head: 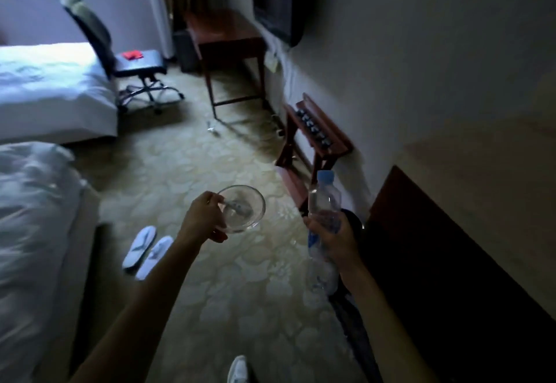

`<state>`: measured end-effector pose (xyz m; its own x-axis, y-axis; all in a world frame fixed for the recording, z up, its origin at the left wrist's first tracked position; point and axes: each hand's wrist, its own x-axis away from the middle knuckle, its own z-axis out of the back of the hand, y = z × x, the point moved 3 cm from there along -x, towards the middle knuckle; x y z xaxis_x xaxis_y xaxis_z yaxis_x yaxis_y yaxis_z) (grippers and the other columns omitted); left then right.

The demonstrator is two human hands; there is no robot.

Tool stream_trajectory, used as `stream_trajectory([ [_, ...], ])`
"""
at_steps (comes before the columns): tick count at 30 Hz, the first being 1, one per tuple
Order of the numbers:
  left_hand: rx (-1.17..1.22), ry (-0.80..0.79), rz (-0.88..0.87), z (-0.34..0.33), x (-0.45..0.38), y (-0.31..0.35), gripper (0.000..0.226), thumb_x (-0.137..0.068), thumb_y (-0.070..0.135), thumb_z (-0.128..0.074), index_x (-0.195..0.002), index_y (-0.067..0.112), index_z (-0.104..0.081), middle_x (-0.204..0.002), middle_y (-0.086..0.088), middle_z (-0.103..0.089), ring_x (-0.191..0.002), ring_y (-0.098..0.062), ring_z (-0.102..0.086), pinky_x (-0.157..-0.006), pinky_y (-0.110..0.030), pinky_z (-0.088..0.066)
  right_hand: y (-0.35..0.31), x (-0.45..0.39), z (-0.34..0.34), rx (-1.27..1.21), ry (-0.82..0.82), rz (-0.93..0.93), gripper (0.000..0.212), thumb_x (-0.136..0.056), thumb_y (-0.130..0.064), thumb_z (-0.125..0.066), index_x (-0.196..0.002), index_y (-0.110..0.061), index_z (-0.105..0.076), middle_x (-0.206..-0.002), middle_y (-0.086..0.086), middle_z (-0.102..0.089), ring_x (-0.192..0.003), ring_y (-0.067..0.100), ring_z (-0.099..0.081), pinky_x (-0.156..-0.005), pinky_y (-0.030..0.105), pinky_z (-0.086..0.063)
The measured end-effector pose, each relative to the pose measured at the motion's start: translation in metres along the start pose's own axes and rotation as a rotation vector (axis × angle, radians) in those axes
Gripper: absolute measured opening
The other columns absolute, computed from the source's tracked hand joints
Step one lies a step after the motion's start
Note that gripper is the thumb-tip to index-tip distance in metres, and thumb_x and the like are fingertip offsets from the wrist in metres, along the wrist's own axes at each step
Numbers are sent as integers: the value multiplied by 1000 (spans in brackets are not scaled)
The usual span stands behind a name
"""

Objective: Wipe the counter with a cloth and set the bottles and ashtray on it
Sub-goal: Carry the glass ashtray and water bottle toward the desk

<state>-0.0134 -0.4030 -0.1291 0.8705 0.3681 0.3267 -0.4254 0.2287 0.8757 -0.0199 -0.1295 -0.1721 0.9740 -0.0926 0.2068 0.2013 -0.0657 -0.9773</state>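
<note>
Your left hand [202, 219] pinches the near rim of a round clear glass ashtray [241, 208], fingers curled over the edge, the dish held roughly level in mid-air above the pale patterned carpet [186, 172]. Your right hand [332, 236] is wrapped around clear plastic water bottles with a blue cap [324, 199]. One stands neck-up above the fist; a second seems to hang below it, but blur makes the count unsure.

Key relation: the dark wood counter [451, 262] lies to your right, its cream wall-side ledge behind it. Right hand is nearer, almost beside its front edge; left hand is well apart from it, across your body. The upper bottle's long axis runs near vertical, tilted slightly, so it should set down base-first only once the lower one is released.

Materials: the glass ashtray is smooth, rigid and breakable. The bottles are thin, crinkly and light, likely to tip. Counter top is dim; I can't tell whether it has been wiped. No cloth visible.

White slippers [147, 251] lie on the floor near the bed [36, 232].
</note>
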Motion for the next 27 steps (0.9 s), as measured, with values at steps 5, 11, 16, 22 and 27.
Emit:
stream_trajectory([
  [5,57,128,126,54,-7,-69,20,-96,6,-42,-103,6,-61,-59,-17,-57,-27,-23,-54,-30,-21,-42,57,-15,-72,145,-170,-65,38,-75,-11,-82,-104,-10,-57,-91,-2,-68,-83,9,-66,-62,13,-53],
  [11,48,186,235,100,-70,-132,21,-99,9,-44,-103,10,-64,-74,-15,-63,-41,-27,-62,-43,-36,-51,98,-51,-151,154,-235,-162,39,-79,-3,-76,-109,-13,-54,-94,-1,-68,-83,3,-65,-58,10,-52],
  [16,-50,100,243,133,-166,-123,19,-98,8,-43,-99,15,-62,-87,-16,-65,-40,-26,-63,-37,-31,-49,89,-114,-218,189,-214,-183,44,-78,3,-76,-114,-5,-53,-96,4,-68,-85,7,-66,-63,11,-53],
  [22,-35,148,141,181,-292,-77,20,-98,3,-45,-106,9,-62,-101,-18,-62,-64,-30,-64,-31,-23,-44,39,-221,-297,227,-210,-121,44,-78,-9,-79,-113,-12,-52,-99,-2,-66,-76,-8,-65,-54,8,-49],
  [27,78,154,208,190,-397,-71,26,-105,20,-39,-110,7,-61,-79,-15,-58,-47,-25,-55,-32,-25,-42,45,-306,-353,213,-197,-161,44,-79,-5,-77,-115,-7,-52,-102,6,-66,-88,8,-65,-64,11,-53],
])
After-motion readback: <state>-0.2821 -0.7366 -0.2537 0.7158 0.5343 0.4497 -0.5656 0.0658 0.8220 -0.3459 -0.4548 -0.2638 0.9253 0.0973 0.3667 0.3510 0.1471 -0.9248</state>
